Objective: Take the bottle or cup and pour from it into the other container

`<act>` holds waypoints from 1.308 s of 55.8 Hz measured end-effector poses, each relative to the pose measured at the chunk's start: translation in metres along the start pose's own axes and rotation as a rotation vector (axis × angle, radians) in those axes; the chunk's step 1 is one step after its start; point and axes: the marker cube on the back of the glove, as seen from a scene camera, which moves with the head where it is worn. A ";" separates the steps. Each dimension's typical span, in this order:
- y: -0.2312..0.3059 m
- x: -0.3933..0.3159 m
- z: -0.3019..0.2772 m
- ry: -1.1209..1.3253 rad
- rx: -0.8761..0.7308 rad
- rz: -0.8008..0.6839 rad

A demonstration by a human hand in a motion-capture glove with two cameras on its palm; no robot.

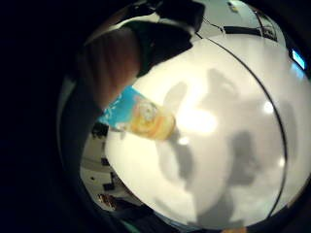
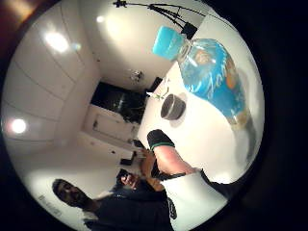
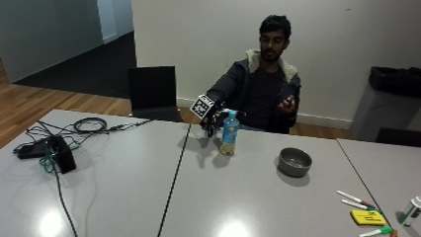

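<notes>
Outside view first: a grey worktop (image 3: 217, 197) fills the near part of the scene, and a person in a dark jacket sits at its far edge. On the left end lie black cables and a small black device (image 3: 61, 153). Right of centre sits a grey metal bowl (image 3: 294, 161), well apart from the bottle (image 3: 229, 133), which stands upright near the far edge, its long axis vertical and its light blue cap pointing up. The bottle is clear plastic with a blue label and an orange-yellow picture low on it, above a pale base that rests on the worktop. The gloved right hand (image 3: 212, 120) is against the bottle's left side at the level of its upper half; in the little finger side palm view a finger (image 1: 114, 63) curls over the label, so the hand grips the bottle. At the near right corner lie markers (image 3: 355, 199) and a yellow pad (image 3: 367, 217).
</notes>
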 end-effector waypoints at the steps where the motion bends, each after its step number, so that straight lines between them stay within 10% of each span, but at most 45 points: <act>1: -0.001 0.001 0.003 -0.011 0.003 -0.002; 10: 0.007 0.024 0.017 -0.054 -0.149 -0.224; 16: -0.025 0.011 0.040 -0.108 0.105 0.009; 45: -0.049 0.012 0.052 -0.202 0.209 -0.027; 56: -0.023 -0.018 0.036 -0.171 0.107 -0.139; 66: 0.003 -0.093 0.006 0.083 -0.421 -0.216; 73: -0.032 -0.144 0.034 0.245 -0.056 -0.256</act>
